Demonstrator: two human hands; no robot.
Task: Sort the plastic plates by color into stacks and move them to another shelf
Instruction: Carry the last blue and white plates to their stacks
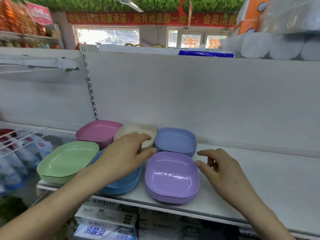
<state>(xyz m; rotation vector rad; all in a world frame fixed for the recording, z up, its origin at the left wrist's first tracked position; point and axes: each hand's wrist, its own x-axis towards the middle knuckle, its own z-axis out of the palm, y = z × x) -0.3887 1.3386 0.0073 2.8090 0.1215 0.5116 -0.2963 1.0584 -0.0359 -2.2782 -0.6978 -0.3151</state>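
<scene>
Six stacks of square plastic plates sit on the white shelf (259,179): pink (97,131) and cream (135,129) at the back, periwinkle blue (174,140) beside them, green (67,160) front left, light blue (124,182) in the middle, purple (171,177) front right. My left hand (124,153) hovers over the light blue stack with fingers spread, its fingertips reaching the cream stack's front rim. My right hand (223,168) is open just right of the purple stack, thumb near its rim. Neither hand holds anything.
The shelf runs on bare to the right of the plates. Its white back panel (207,94) stands behind. A wire basket with packaged goods (22,148) is at the left. Boxes (107,222) lie on the shelf below, paper rolls (277,45) on the one above.
</scene>
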